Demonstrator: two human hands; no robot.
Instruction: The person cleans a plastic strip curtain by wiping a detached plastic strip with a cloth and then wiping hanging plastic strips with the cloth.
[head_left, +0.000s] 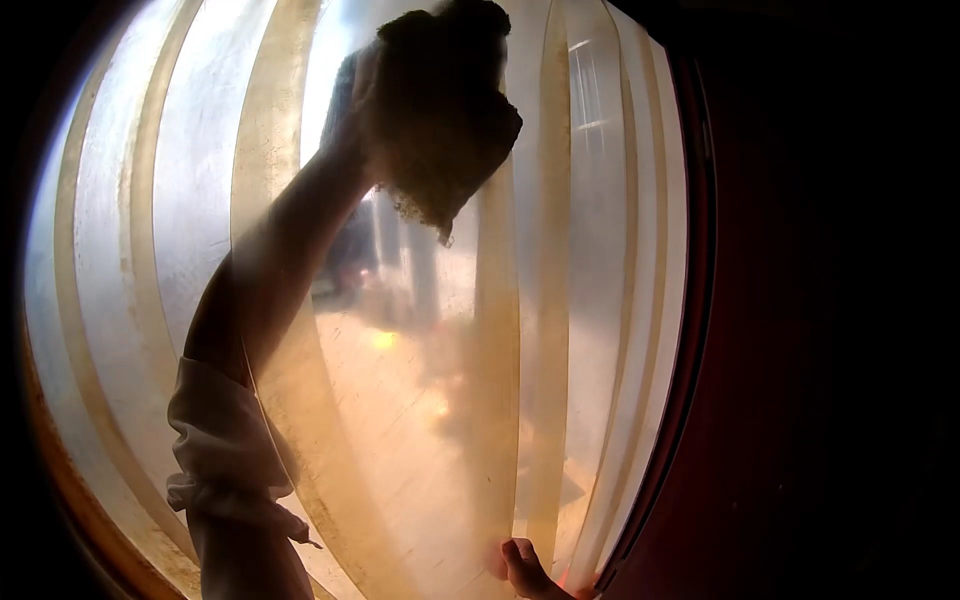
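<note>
My left arm reaches up from the lower left, partly behind a clear, yellowed strip of a plastic strip curtain. A pale, bunched sleeve sits around its elbow. At the top, my left hand is closed on a dark, ragged cloth, which lies against the strip. Backlight darkens the cloth and hides most of the fingers. Low in the view, my right hand pinches the edge of a strip between thumb and fingers.
More overlapping strips hang on both sides. A dark red panel with a black edge stands on the right. Through the plastic, a blurred bright floor and a yellow light show.
</note>
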